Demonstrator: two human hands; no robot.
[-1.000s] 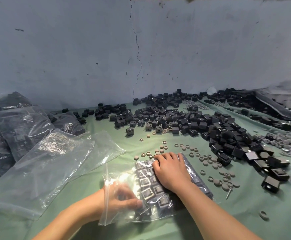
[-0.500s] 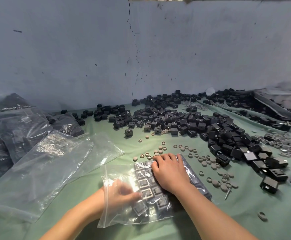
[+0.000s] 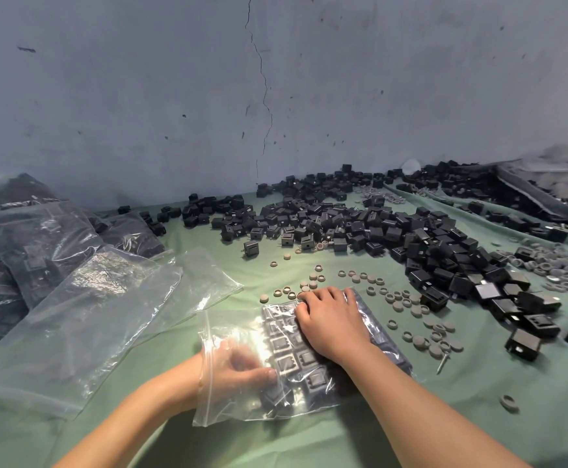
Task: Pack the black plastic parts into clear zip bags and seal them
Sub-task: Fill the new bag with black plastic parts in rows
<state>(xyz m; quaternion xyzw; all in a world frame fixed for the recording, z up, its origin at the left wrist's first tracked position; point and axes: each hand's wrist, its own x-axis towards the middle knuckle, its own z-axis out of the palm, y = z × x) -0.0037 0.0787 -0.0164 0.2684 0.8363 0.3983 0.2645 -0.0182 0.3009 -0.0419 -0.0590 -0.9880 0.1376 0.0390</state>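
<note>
— So, how many?
— One clear zip bag [image 3: 242, 396] of black square plastic parts [image 3: 286, 363]; left hand [image 3: 238, 369] inside it, fingers loosely curled, right hand [image 3: 333, 322] flat on top.
— Surface?
— Green cloth [image 3: 444, 417], cracked grey wall [image 3: 174, 96].

A green cloth [image 3: 411, 430] covers the bench, creased into long folds toward its right far corner. Small grey round caps [image 3: 421, 342] lie scattered across the middle of the cloth, some dome side up, some showing a hollow ring. A denser heap of grey rings [image 3: 552, 261] sits toward the cloth's right edge, and another small cluster lies far back near the wall. One ring [image 3: 507, 401] lies alone, nearer the front edge than the scattered caps. A single metal screw [image 3: 443, 362] rests just beside the nearest caps. Behind the cloth rises a pale grey-blue wall [image 3: 140, 96], scuffed, with a thin crack [image 3: 265, 96] running down it.
</note>
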